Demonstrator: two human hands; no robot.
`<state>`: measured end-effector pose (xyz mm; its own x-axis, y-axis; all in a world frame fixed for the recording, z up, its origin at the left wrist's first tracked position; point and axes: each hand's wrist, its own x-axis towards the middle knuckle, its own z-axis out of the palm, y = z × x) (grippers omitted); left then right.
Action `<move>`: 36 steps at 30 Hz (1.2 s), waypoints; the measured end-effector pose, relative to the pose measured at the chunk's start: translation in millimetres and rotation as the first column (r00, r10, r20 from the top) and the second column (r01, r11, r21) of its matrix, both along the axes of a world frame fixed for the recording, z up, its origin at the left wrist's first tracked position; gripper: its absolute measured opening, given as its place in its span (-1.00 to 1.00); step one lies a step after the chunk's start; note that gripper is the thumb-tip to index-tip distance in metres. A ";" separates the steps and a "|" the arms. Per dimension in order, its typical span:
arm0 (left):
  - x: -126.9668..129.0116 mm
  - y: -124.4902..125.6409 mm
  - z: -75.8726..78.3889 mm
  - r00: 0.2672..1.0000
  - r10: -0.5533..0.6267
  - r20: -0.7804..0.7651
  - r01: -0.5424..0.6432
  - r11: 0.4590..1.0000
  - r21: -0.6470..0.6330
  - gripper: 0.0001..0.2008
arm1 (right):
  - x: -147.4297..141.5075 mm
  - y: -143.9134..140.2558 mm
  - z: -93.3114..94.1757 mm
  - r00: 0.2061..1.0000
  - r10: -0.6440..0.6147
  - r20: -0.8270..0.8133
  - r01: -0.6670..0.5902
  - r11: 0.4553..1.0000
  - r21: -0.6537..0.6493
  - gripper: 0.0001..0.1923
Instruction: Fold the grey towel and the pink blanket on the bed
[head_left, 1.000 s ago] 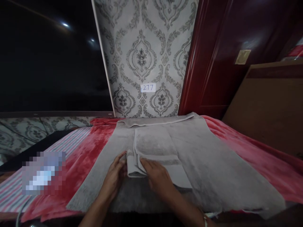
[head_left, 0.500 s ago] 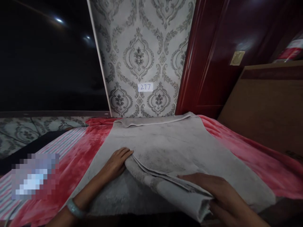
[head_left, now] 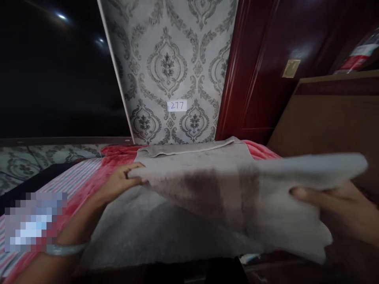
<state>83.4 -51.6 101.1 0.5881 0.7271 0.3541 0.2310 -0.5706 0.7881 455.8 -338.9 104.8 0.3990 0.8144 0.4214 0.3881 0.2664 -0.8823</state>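
Observation:
Stretched between my hands is a folded grey towel with darker brownish patches, raised and a little blurred. My left hand pinches its left end between thumb and fingers. At the right, my right hand grips the other end, thumb on the near face and fingers hidden behind the fabric. Beneath lies a wide grey cloth, its far edge turned over. Whether towel and cloth are one piece I cannot tell. A pale bracelet circles my left wrist.
A red-pink plush blanket and a striped cloth lie under the grey cloth. Beyond stand a dark screen, a patterned wall with a "277" label, and a cardboard box with a bottle on it.
The folded towel has been lifted off the cloth and pulled out nearly level. My right hand has moved right and up; my left hand has shifted left and slightly up.

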 end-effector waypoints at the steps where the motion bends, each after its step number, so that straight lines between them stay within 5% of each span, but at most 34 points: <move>1: -2.9 0.9 15.9 0.998 0.039 0.046 -0.037 0.998 -0.052 -0.73 | 0.5 9.7 5.9 0.990 -0.011 -0.139 0.009 1.000 -0.009 -0.78; 4: -1.1 16.3 44.6 0.980 0.098 0.171 -0.054 0.968 -0.244 -0.63 | -1.1 55.0 9.7 0.901 0.017 -0.434 -0.067 0.993 -0.099 -0.72; 6: 7.2 34.6 40.3 0.975 0.129 0.179 -0.052 0.924 -0.378 -0.58 | -1.1 91.9 -7.5 0.845 0.037 -0.534 -0.158 0.970 -0.182 -0.71; 8: 17.0 53.6 16.0 0.977 0.181 0.116 -0.104 0.869 -0.484 -0.56 | 0.0 125.7 -40.1 0.813 0.032 -0.581 -0.225 0.938 -0.264 -0.74; 10: 24.5 68.1 -21.7 0.965 0.258 -0.036 -0.235 0.803 -0.548 -0.58 | 1.3 150.2 -79.2 0.807 -0.010 -0.590 -0.268 0.884 -0.382 -0.76; 13: 29.2 78.7 -78.1 0.940 0.311 -0.138 -0.334 0.767 -0.548 -0.61 | 4.0 166.4 -126.7 0.810 -0.047 -0.585 -0.250 0.874 -0.417 -0.73; 16: 31.8 83.2 -111.1 0.913 0.379 -0.150 -0.403 0.781 -0.478 -0.55 | 9.0 168.8 -149.0 0.810 -0.040 -0.585 -0.244 0.884 -0.398 -0.65; 19: 39.4 87.6 -124.1 0.875 0.453 -0.168 -0.483 0.799 -0.358 -0.53 | 13.6 170.9 -157.8 0.844 -0.040 -0.535 -0.195 0.906 -0.375 -0.59; 26: 46.0 88.4 -131.7 0.837 0.493 -0.236 -0.535 0.827 -0.170 -0.61 | 15.7 175.1 -168.4 0.925 -0.047 -0.376 -0.118 0.908 -0.403 -0.50; 30: 32.5 88.7 -116.0 0.852 0.444 -0.277 -0.494 0.857 -0.146 -0.55 | 26.8 176.3 -160.0 0.978 -0.207 0.013 0.196 0.905 -0.378 -0.36; 33: 36.1 81.3 -99.2 0.847 0.443 -0.294 -0.476 0.878 -0.050 -0.47 | 17.1 187.1 -145.9 0.867 -0.205 0.454 0.315 0.932 -0.180 -0.34; 36: 56.7 58.7 -90.4 0.856 0.328 -0.400 -0.272 0.943 0.192 -0.41 | -22.5 204.6 -128.7 0.699 0.058 0.712 0.157 0.960 -0.232 -0.39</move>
<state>140.2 7.1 10.7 0.4613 0.8592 0.2216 0.6999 -0.5058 0.5042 433.3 -134.2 -23.9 0.1133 0.9205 0.3740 0.9285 0.0359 -0.3696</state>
